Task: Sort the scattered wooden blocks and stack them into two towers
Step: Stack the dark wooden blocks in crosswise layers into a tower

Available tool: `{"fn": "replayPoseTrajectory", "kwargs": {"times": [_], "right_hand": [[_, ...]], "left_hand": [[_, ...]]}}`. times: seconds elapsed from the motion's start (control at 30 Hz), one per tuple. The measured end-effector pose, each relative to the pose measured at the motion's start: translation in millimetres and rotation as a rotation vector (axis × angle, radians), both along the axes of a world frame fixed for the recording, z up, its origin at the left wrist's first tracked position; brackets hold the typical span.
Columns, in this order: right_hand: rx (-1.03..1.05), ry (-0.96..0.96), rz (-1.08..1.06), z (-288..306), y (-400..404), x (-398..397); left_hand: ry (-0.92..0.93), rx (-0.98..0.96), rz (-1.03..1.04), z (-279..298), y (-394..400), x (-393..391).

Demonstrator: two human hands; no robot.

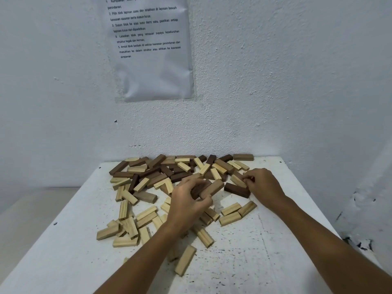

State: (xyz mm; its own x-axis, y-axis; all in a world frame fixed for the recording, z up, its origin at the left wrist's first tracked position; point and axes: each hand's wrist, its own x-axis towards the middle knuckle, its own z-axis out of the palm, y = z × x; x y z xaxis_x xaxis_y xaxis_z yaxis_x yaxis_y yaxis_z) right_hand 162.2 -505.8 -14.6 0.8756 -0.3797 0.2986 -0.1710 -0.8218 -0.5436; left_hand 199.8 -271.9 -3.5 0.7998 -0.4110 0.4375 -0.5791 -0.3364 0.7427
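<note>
head: left hand grip around brown blocks

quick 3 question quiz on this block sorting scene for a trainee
1. True or false: a tower already stands on the table.
2. What does the left hand grip? A) brown blocks B) the paper sheet C) nothing
3. Fill in: the pale blocks lie mostly ____ the person than the dark pile.

Key: 1 false; 2 A; 3 nearer. The right hand pinches a block in the pile.
</note>
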Motion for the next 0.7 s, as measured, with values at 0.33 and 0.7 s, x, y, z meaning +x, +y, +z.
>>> {"fn": "replayPoseTrajectory", "kwargs": {"times": [0.33,0.7], "right_hand": [[-0.124,0.09,-0.134,3,11,-13],[-0.202,0.177,-0.143,8,39,-37]], "left_hand": [[0.031,0.022,0.032,-7,25,-27],[0.01,0.093,0.04,-6,68,-81]]}}
